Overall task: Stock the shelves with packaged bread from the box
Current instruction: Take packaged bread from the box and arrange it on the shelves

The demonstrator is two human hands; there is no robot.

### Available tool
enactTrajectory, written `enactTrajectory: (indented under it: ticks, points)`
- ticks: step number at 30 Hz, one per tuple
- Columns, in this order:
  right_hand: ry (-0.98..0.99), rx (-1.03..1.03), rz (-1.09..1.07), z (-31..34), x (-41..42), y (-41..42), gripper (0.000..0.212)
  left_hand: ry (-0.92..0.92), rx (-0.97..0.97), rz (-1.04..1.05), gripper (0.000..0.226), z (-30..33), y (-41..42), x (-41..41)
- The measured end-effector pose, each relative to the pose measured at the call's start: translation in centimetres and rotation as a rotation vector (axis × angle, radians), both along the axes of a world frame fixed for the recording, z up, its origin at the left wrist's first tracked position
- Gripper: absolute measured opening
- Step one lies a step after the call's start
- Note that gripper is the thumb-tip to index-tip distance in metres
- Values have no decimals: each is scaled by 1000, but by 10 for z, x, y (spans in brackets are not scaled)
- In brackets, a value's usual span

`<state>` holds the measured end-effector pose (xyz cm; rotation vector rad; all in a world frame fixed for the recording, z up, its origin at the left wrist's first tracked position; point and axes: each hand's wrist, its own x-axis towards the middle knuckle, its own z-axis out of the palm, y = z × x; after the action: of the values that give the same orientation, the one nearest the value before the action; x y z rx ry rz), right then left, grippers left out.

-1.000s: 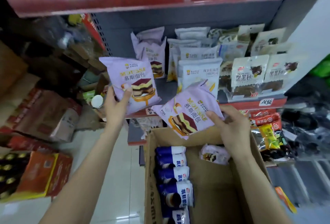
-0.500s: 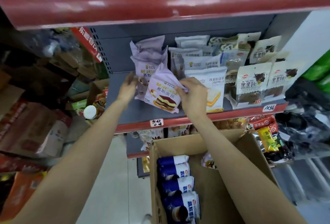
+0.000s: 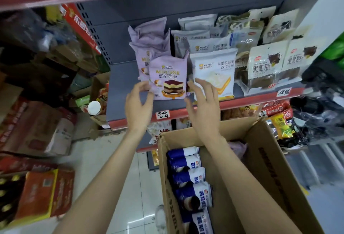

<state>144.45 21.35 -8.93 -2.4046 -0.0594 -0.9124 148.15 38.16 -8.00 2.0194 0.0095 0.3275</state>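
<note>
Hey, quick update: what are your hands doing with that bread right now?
Left hand and right hand open, flanking the front purple mousse bread pack. Pack standing on the shelf. Blue packs wait in box. Nothing blocking.

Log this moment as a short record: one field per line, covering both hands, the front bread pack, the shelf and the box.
left hand: open, at the pack's left edge
right hand: open, by its right edge
purple mousse bread pack: upright on the shelf, front of its row
shelf: bare grey space left of the purple row
white bread packs: right of the purple row
box: open, holds blue-and-white packs
</note>
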Motion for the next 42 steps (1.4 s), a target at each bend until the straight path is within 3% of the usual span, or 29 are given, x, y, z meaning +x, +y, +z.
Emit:
enactTrajectory:
  ticks: [4, 7, 9, 11, 15, 19, 24, 28, 31, 37, 42]
  points:
    - [277, 201, 59, -41, -75, -50, 26, -112, 75, -61, 15, -8, -32, -58]
    - [542, 200, 12, -86, -114, -96, 15, -124, 267, -219, 20, -46, -54, -85]
    - [708, 163, -35, -119, -130, -124, 15, -12, 400, -340, 22, -84, -66, -95]
    - [814, 115, -28, -152, -136, -145, 21, 219, 533, -442, 25, -125, -75, -103]
    - [872, -34, 51, -224, -122, -172, 32, 589, 738, -429, 44, -212, -86, -118]
    - [1001, -180, 68, -302, -90, -199, 50, 707, 776, -373, 62, -281, -89, -138]
    - [1109, -413, 1, -371, -55, -226, 60, 725, 849, -359, 70, -333, -85, -154]
    - [1093, -554, -41, -379, -46, -226, 43, 738, 927, -388, 71, -348, -81, -165]
    - [1085, -702, -16, -377, -53, -224, 44, 701, 952, -388, 71, -349, -80, -169]
    - [1045, -570, 92, -354, -83, -213, 50, 771, 936, -425, 69, -338, -82, -165]
    - [842, -567, 219, -283, -108, -189, 59, 503, 702, -466, 74, -289, -101, -161]
